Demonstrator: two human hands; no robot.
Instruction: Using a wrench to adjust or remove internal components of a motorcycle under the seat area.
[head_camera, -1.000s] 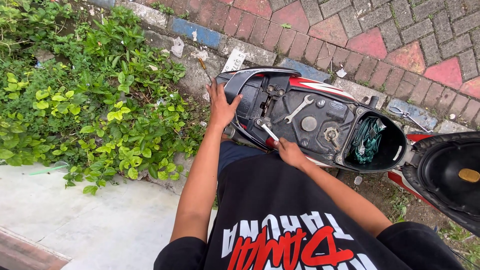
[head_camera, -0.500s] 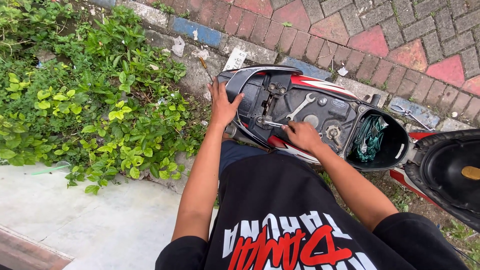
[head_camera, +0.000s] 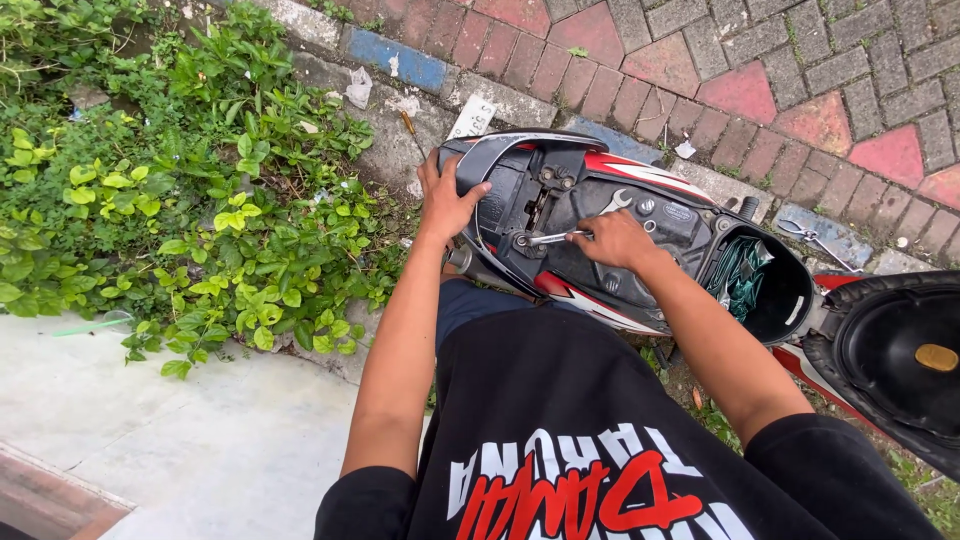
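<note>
The right hand (head_camera: 615, 240), near the middle of the frame, has its fingers (head_camera: 598, 228) curled shut around the handle end of a slim steel wrench (head_camera: 548, 238), whose far tip now sits on a bolt head at the left of the open engine bay; a second ago this hand lay lower and nearer the body with the tool not yet set on that fastener, so the work has moved from reaching to seating the tool. The left hand (head_camera: 447, 198) has barely shifted: its fingers (head_camera: 432, 172) are spread and pressed flat over the glossy black tail panel (head_camera: 478, 160) of the scooter (head_camera: 640, 250), steadying it and gripping nothing. A second, open-ended spanner (head_camera: 612, 202) lies loose on the matt black plastic just above the right hand. Further right, the round storage well (head_camera: 790, 290) holds crumpled green cloth, and the raised seat (head_camera: 900, 360) shows its dark ribbed underside at the right edge. Red and white fairing stripes run below the bay. Leafy weeds (head_camera: 200, 230) fill the left, rough brick paving (head_camera: 760, 70) the top, smooth pale concrete (head_camera: 200, 440) the lower left.
</note>
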